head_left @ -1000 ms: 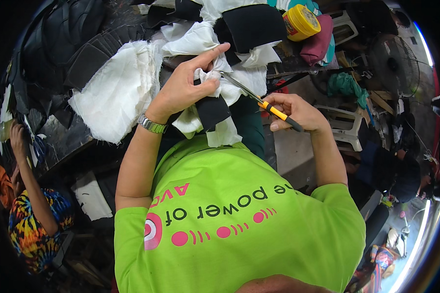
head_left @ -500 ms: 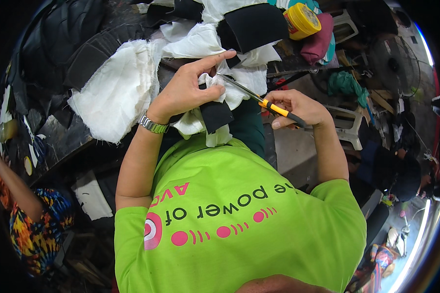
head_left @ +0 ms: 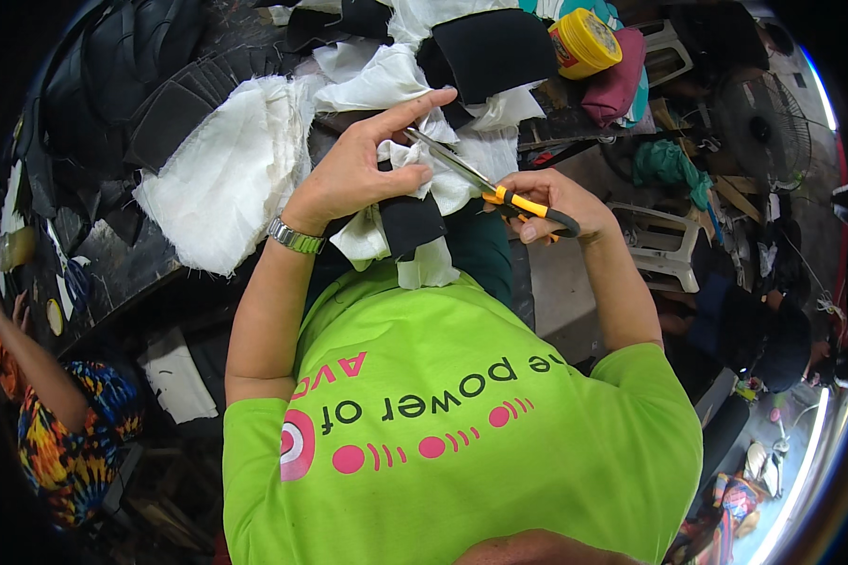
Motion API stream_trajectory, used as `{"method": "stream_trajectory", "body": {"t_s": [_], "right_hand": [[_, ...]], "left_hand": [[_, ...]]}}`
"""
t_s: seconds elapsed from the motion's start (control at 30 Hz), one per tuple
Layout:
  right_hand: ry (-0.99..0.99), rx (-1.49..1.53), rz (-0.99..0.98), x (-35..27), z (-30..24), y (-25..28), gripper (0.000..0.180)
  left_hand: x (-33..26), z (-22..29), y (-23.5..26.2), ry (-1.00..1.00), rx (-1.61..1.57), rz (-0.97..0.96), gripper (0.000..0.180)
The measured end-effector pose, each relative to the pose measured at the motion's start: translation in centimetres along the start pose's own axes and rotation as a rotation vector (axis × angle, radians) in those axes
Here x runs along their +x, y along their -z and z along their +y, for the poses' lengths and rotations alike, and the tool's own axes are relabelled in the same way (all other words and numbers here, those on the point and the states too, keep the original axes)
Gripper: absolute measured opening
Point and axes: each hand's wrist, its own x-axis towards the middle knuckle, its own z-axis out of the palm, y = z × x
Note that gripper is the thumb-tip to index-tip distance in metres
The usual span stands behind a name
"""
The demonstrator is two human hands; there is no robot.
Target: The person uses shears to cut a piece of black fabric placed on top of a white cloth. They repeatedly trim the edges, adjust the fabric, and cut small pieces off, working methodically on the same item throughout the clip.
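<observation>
My left hand (head_left: 353, 179), with a metal watch at its wrist, grips a bunched white cloth (head_left: 403, 156) between thumb and fingers. Its index finger stretches out past the cloth. Square black fabric pieces (head_left: 413, 224) and white cloth ends hang below that grip, over my lap. My right hand (head_left: 563, 202) is closed around the yellow-and-black handles of a pair of scissors (head_left: 454, 164). The metal blades point up and left, their tips at the cloth beside my left hand. Whether the blades touch the cloth, I cannot tell.
On the dark table (head_left: 127, 287) lie a stack of white cloth pieces (head_left: 226, 179), black fabric pieces (head_left: 495, 56) and a yellow jar (head_left: 584, 43). A white plastic stool (head_left: 655, 245) and a fan (head_left: 761, 118) stand to the right. Another person's arm (head_left: 42, 367) shows at the left.
My right hand has moved left with the scissors, and the blade tips now reach farther in over the cloth at my left hand. The left hand has hardly moved.
</observation>
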Motion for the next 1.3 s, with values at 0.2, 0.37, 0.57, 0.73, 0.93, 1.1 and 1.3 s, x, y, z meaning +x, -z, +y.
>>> {"method": "stream_trajectory", "body": {"t_s": [0.2,0.37,0.57,0.73,0.93,1.1,1.3], "right_hand": [[0.024,0.041,-0.019,0.7,0.8,-0.1,0.057],[0.041,0.037,-0.033,1.1,1.4,-0.3,0.057],[0.033,0.053,-0.025,1.5,1.4,-0.7,0.055],[0.040,0.031,-0.001,1.6,0.9,-1.2,0.054],[0.106,0.067,-0.034,2.1,0.9,-1.5,0.054],[0.158,0.119,-0.087,3.1,1.4,-1.7,0.057],[0.094,0.096,-0.066,3.0,1.3,-2.0,0.059]], "left_hand": [[0.0,-0.1,-0.1,-0.014,-0.010,-0.001,0.075],[0.0,-0.3,0.0,-0.025,-0.021,0.008,0.077],[0.1,-0.6,0.2,-0.054,-0.043,0.022,0.076],[0.1,-0.4,0.3,-0.034,-0.063,0.037,0.073],[0.0,0.1,0.9,-0.027,-0.062,0.047,0.071],[-0.2,0.2,1.1,-0.024,-0.055,0.061,0.073],[-0.4,0.2,1.1,0.006,-0.065,0.059,0.073]]}}
